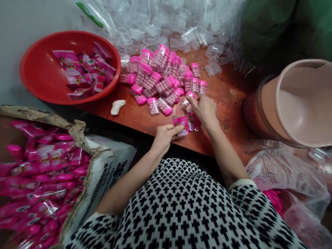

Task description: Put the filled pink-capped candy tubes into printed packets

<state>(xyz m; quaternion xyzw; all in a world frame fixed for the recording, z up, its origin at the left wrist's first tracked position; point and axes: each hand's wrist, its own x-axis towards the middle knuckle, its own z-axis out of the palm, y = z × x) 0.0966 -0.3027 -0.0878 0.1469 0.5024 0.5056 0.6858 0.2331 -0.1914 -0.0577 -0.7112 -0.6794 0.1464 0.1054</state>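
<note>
Left-hand fingers (176,129) are pinched narrowly on a pink printed sachet (181,125), apparently to steady it, while right-hand fingers (192,100) are extended to a pink-capped clear bottle (185,102), contact unclear, a second sachet (193,121) lying beneath them; further bottles (166,83) are heaped on the tabletop (223,100), between a red basin (38,65) and a pink bucket (303,103).

One left hand (164,137), one right hand (204,110), two pink sachets (181,124), one red basin (38,76), pink-capped bottles (164,105) (too many to count)
</note>
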